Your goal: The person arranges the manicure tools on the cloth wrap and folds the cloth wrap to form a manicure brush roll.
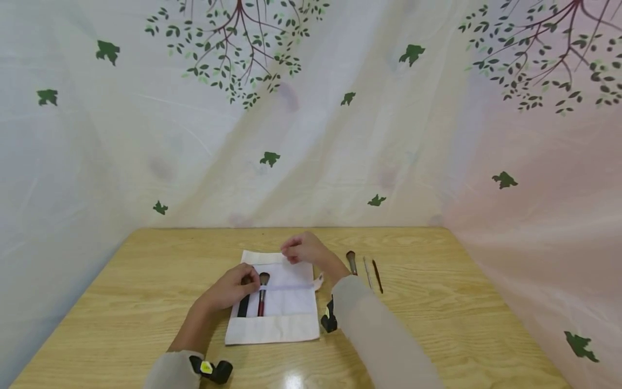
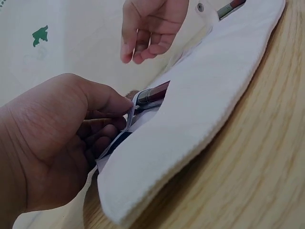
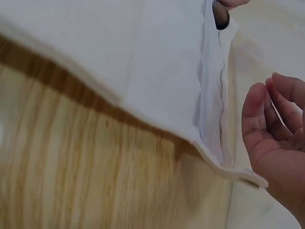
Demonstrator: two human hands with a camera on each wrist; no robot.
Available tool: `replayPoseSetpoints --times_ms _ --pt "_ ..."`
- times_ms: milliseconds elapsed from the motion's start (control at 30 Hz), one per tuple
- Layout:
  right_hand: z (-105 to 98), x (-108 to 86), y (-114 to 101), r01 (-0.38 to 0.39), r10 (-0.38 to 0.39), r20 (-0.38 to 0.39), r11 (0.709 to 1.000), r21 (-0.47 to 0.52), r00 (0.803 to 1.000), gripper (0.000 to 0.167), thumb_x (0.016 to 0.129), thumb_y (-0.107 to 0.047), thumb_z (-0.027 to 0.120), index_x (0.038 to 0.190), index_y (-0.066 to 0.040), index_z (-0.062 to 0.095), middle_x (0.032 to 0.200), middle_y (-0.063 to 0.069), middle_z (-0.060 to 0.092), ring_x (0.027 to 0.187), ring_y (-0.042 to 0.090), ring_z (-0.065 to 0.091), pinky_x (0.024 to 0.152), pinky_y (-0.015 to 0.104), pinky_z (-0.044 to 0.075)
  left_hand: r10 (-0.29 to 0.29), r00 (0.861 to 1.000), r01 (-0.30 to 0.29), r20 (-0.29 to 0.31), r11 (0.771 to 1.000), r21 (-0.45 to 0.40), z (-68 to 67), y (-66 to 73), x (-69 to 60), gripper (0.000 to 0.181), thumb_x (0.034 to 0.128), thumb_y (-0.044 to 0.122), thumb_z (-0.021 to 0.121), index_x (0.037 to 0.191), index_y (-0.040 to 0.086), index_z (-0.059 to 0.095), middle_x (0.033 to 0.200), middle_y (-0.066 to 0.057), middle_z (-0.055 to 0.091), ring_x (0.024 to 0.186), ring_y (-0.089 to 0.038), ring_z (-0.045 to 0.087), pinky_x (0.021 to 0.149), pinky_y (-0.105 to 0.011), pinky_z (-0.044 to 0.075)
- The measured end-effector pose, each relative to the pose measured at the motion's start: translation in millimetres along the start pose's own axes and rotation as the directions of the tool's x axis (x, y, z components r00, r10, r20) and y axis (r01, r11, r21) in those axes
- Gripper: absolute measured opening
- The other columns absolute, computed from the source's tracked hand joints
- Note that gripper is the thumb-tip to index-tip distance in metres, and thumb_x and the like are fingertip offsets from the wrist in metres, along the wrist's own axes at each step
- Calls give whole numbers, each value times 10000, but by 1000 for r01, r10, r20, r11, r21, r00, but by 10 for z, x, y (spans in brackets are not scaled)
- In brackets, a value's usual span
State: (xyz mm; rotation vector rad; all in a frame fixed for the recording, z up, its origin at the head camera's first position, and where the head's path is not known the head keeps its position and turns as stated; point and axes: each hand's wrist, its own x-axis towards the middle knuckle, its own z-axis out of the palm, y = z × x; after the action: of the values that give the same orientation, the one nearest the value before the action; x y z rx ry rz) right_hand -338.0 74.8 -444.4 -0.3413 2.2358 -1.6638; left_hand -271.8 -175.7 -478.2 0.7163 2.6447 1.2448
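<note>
A white fabric brush roll [image 1: 286, 302] lies unrolled on the table. In its left part is a makeup brush [image 1: 261, 308] with a red handle and brown bristles, tucked behind an elastic band [image 2: 131, 112]. Left of the brush, a flat black item [image 1: 243, 307] is partly covered by my left hand [image 1: 233, 286]. The left wrist view has that hand's thumb and finger pinching the elastic band near the brush. My right hand [image 1: 306, 250] hovers above the roll's far edge, its fingers loosely curled with nothing between them.
Right of the roll lie a dark-bristled brush [image 1: 351, 261], a thin pale tool [image 1: 367, 273] and a slim dark brush [image 1: 377, 276]. A snap tab [image 1: 318, 281] sticks out from the roll's right side. Behind the wooden table [image 1: 160, 302] hangs a leaf-printed curtain [image 1: 311, 135].
</note>
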Motion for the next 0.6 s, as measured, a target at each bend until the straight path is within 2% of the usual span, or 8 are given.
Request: replayPoseSetpoints --times_ms 167,300,500,600 --pt "-219 -106 -27 22 -23 -18 998 -60 1000 264 1005 -82 651 1205 90 658 1143 266 679 986 353 687 827 368 583 -22 998 23 -62 1000 5 8 19 -8 52 974 97 676 996 80 631 926 -9 614 845 -166 551 741 -293 471" --pt "-414 -177 6 23 -27 -49 995 -96 998 261 1011 -89 641 1203 88 654 1144 283 667 985 355 684 853 396 577 -11 995 14 -97 1000 27 29 58 15 83 963 97 695 1028 108 645 935 4 616 857 -166 547 752 -292 472" --pt "-683 -294 33 23 -37 -88 987 -156 995 257 1018 -75 622 1194 110 649 1107 308 663 975 373 678 845 404 578 110 990 -100 -91 989 108 67 115 67 84 936 120 735 1014 127 704 958 5 611 863 -173 535 761 -321 475" --pt "-810 -343 65 12 -30 -103 986 -166 994 276 1021 -84 621 1209 116 639 1118 303 661 956 351 679 843 399 581 140 987 -129 -72 982 138 92 117 78 83 925 114 748 996 144 714 975 7 601 882 -174 545 781 -325 478"
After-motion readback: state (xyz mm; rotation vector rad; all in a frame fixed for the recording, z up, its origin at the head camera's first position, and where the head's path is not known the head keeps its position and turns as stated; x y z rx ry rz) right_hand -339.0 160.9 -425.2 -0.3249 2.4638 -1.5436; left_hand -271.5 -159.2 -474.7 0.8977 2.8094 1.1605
